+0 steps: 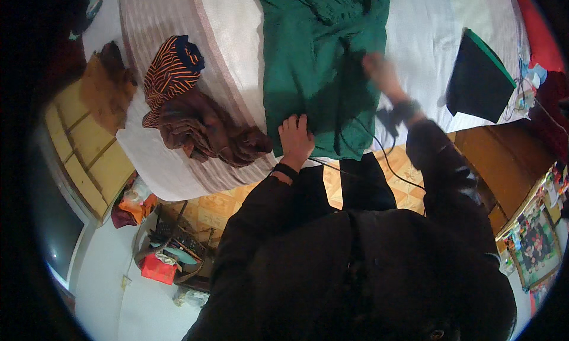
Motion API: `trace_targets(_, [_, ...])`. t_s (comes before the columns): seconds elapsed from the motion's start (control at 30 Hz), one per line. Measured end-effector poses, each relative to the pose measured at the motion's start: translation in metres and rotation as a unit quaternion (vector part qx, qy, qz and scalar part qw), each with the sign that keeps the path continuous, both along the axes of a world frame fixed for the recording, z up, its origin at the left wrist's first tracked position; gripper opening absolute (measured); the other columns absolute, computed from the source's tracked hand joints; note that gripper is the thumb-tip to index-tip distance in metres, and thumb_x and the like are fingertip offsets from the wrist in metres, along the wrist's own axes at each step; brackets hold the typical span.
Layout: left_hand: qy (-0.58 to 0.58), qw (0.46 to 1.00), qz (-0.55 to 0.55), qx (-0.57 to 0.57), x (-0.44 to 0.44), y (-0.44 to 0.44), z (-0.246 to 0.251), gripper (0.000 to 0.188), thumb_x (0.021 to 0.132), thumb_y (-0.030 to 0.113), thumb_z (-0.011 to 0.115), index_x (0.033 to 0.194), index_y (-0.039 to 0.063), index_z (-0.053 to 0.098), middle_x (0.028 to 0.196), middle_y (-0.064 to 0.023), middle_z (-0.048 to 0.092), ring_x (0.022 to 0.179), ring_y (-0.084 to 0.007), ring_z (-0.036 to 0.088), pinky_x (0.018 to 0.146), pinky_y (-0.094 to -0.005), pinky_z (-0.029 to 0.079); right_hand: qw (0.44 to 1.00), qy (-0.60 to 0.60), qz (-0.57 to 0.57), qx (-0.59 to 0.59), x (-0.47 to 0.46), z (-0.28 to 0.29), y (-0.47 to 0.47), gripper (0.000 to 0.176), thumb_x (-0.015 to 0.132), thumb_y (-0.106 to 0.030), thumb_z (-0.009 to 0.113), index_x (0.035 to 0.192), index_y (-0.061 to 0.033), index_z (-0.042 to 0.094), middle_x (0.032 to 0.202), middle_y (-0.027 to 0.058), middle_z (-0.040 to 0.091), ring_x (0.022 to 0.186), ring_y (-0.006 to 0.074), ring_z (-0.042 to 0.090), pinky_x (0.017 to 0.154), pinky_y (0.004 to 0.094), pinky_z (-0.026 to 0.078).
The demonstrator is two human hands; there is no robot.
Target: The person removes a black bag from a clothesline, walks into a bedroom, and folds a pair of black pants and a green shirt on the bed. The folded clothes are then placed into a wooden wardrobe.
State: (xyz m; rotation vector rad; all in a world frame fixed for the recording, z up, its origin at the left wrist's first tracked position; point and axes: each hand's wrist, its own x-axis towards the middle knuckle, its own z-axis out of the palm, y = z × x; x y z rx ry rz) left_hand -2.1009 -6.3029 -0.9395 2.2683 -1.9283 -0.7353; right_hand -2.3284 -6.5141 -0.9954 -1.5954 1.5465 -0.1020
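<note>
A dark green garment [302, 78] lies spread lengthwise on the bed in front of me, wrinkled at its far end. My left hand [297, 141] rests flat on its near left part, fingers stretched out and slightly apart. At the right edge of the cloth is my right hand [381, 69], blurred, with its fingers bent. Whether it pinches the fabric or only touches it I cannot tell. A black cord [391, 167] runs from the near part of the garment down past my right forearm. Shadows darken the cloth between the hands.
To the left lie a crumpled brown cloth [213, 127] and an orange-striped dark cloth [173, 74]. A folded black cloth with a green edge [480, 78] lies at the right. The bed's near edge [178, 192] borders a tiled floor [222, 207]. A filled basket [178, 247] stands lower left.
</note>
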Motion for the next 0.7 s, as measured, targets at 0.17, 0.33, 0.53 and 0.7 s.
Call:
trace_targets(0.17, [0.126,0.990,-0.061,-0.027,0.012,0.022,-0.010,0.025,0.070,0.010,0.064,0.094,0.007,0.060,0.092,-0.0107,0.053,0.088,-0.0304,0.053,0.076,-0.0408,0.044,0.967,-0.134,0.214,0.014,-0.025,0.027,0.132,0.020,0.078,-0.021,0.063,0.089,-0.0042,0.064,0.083,0.0149,0.064,0.080,0.0326,0.061,0.070,0.0410,0.049])
trace_targets(0.33, [0.262,0.964,-0.051,0.017,0.037,0.038,0.010,0.014,0.076,0.014,0.067,0.084,0.006,0.059,0.079,-0.0120,0.055,0.082,-0.0322,0.055,0.075,-0.0401,0.045,0.972,-0.039,0.214,0.088,-0.059,0.047,0.193,0.020,0.076,-0.023,0.066,0.085,-0.0055,0.064,0.082,0.0150,0.062,0.078,0.0336,0.060,0.068,0.0401,0.049])
trace_targets(0.53, [0.279,0.884,0.374,-0.012,0.063,0.017,-0.001,0.048,0.074,0.021,0.074,0.108,-0.004,0.050,0.093,-0.0106,0.059,0.091,-0.0202,0.055,0.082,-0.0318,0.043,0.964,-0.113,-0.231,0.074,-0.049,0.023,0.206,0.046,0.077,-0.029,0.074,0.104,0.0002,0.051,0.087,0.0078,0.060,0.075,0.0162,0.058,0.063,0.0315,0.047])
trace_targets(0.7, [0.396,0.858,0.301,0.127,0.061,0.032,-0.016,0.035,0.075,0.011,0.071,0.105,-0.003,0.059,0.094,-0.0099,0.065,0.083,-0.0181,0.060,0.075,-0.0342,0.048,0.903,-0.217,-0.276,0.248,-0.044,0.018,0.223,0.033,0.080,-0.019,0.069,0.103,0.0030,0.059,0.083,0.0051,0.062,0.074,0.0131,0.056,0.066,0.0274,0.047])
